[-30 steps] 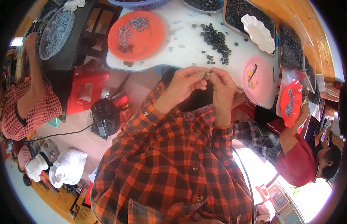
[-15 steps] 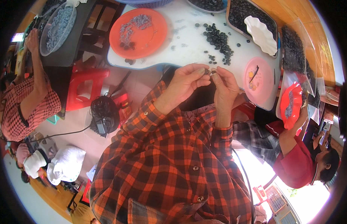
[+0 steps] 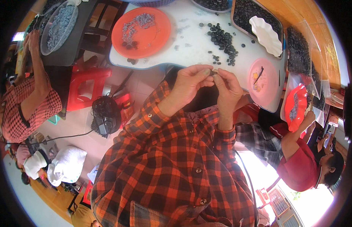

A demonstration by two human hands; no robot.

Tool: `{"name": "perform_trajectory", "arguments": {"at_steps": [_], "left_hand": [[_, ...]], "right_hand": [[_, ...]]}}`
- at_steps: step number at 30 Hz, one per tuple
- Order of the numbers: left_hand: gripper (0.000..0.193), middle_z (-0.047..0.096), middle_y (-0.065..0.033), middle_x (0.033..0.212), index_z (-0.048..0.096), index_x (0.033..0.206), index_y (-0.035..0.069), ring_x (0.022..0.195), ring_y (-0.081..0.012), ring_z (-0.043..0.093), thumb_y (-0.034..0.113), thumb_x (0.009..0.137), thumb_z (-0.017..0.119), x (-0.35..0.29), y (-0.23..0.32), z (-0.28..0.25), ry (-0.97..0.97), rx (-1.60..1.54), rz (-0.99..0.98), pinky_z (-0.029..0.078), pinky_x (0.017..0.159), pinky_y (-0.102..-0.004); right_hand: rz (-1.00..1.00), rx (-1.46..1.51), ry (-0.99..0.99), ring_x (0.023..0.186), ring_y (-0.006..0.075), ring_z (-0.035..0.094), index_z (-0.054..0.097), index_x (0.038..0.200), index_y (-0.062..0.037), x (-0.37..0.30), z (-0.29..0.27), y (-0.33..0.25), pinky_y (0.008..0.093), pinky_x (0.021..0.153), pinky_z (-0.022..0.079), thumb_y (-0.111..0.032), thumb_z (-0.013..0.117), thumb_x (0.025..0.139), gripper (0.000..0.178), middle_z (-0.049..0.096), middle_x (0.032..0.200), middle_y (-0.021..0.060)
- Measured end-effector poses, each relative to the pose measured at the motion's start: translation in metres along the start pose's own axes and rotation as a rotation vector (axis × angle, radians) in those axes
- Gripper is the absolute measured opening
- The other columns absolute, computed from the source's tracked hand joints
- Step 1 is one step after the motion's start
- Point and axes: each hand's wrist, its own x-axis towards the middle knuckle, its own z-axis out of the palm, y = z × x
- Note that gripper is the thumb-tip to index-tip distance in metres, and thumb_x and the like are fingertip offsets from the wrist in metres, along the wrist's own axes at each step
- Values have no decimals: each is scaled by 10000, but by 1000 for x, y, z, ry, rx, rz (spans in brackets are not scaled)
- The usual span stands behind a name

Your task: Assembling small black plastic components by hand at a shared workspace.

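So yeah, my left hand (image 3: 189, 82) and right hand (image 3: 226, 89) are both pinching some small dark bits (image 3: 213, 72), fingertips close together, can't tell how many, while loose black pieces (image 3: 224, 42) are sitting just beyond on the white table (image 3: 179, 55).

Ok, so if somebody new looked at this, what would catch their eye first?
Probably the orange-and-black checked shirt filling the lower middle, with the left hand and right hand meeting above it at a small dark piece. Next, the round orange plate on the white table, with loose black pieces to its right. Farther right, a bright red wavy-edged dish stands out beyond the pink plate.
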Motion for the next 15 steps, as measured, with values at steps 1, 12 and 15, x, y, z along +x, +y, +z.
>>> {"name": "perform_trajectory", "arguments": {"at_steps": [1, 12, 15], "left_hand": [[227, 686, -100, 950, 637, 1132, -49, 804, -140, 680, 77, 948, 590, 0, 0, 1, 0, 0, 0, 591, 731, -254], [211, 693, -80, 891, 654, 1116, -24, 742, -133, 662, 78, 936, 613, -4, 1, 3, 8, 74, 37, 538, 633, -217], [207, 691, -84, 902, 653, 1114, -26, 751, -136, 663, 73, 938, 607, -5, 1, 2, -4, 87, 36, 557, 653, -236]], "right_hand": [[0, 0, 0, 841, 74, 619, 678, 1035, -2, 0, 0, -1, 199, 764, 496, 18, 697, 855, 182, 673, 938, 20], [-65, -38, -51, 847, 91, 609, 673, 1038, 9, 0, 0, -3, 213, 756, 497, 47, 676, 853, 189, 641, 966, 42], [-105, -39, -75, 866, 98, 609, 672, 1035, 11, 2, -1, 0, 213, 765, 496, 42, 678, 852, 186, 634, 997, 51]]}}
